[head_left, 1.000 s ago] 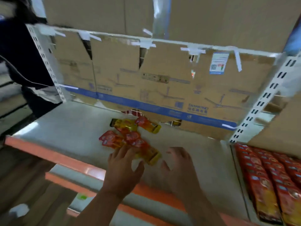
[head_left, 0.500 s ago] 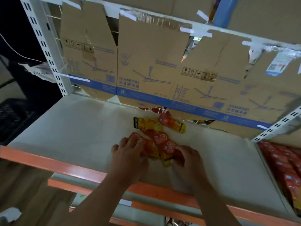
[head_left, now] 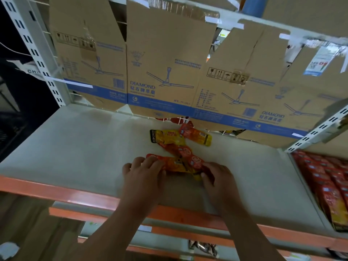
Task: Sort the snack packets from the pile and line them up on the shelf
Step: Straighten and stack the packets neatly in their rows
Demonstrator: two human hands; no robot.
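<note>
**Op:** Hands first. What have I got?

**Ann:** Both your arms come in over the orange front edge (head_left: 56, 191) of the shelf (head_left: 75, 147), about mid-width. Your left hand (head_left: 145, 178) lies on the left end of the orange packet (head_left: 170, 163), with the fingers laid over it and the thumb at its near side. Pinched or just pressed, can't tell. Your right hand (head_left: 220, 181) is curled round the right end of the red packet (head_left: 195, 162), fingers bent over it, so it's clamped on that one. The two packets overlap between your hands.

**Op:** And the pile?

**Ann:** It's in the middle of the shelf, running from your fingers toward the back edge. The orange and red packets are the nearest. Past them another red-orange one lies slanted and touches both. Farthest back is the yellow packet (head_left: 167, 136), lying flat with its dark end pointing left. Beside it on the right is the orange packet with a yellow end (head_left: 195, 135), tilted, almost at the back edge. All of them are loose and overlapping, not in a line.

**Op:** Anything around it?

**Ann:** The next bay at the shelf's right edge has rows of red packets (head_left: 327, 185) packed side by side. Flattened cardboard panels (head_left: 165, 72) printed with ceiling fans and a blue band hang along the back edge, taped at the top. A slotted white upright (head_left: 35, 51) stands at the back left corner. Below the front edge there's a lower shelf with something shiny on it, too dim to name.
</note>
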